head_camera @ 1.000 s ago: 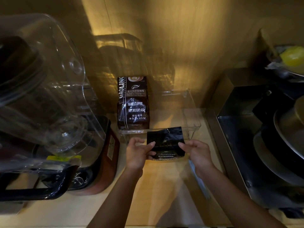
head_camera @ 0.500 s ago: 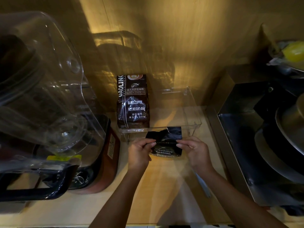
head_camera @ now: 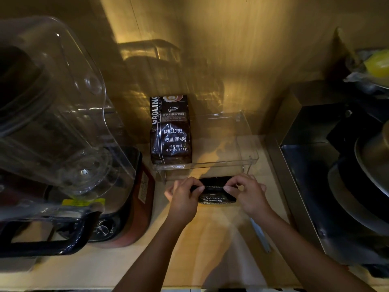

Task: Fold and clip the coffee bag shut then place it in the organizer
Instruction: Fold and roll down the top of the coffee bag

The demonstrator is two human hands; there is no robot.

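A small black coffee bag [head_camera: 215,199] with "Blue Mountain" lettering stands on the wooden counter just in front of the clear plastic organizer [head_camera: 250,153]. My left hand [head_camera: 183,196] pinches the bag's folded top at its left end. My right hand [head_camera: 246,194] pinches the same fold at its right end. The top of the bag is rolled down into a narrow dark band between my fingers. A larger dark coffee bag [head_camera: 171,131] marked "Baked Coffee" stands upright in the left part of the organizer. I cannot see a clip in either hand.
A blender with a big clear jug [head_camera: 52,114] and a red base [head_camera: 134,203] fills the left side. A metal box with dark pans [head_camera: 345,171] stands at the right. A thin pale stick-like object [head_camera: 260,234] lies on the counter by my right forearm.
The bag's upright top has been folded down toward me and now is much shorter. Both hands moved closer to the organizer's front wall and closed tighter on the fold.
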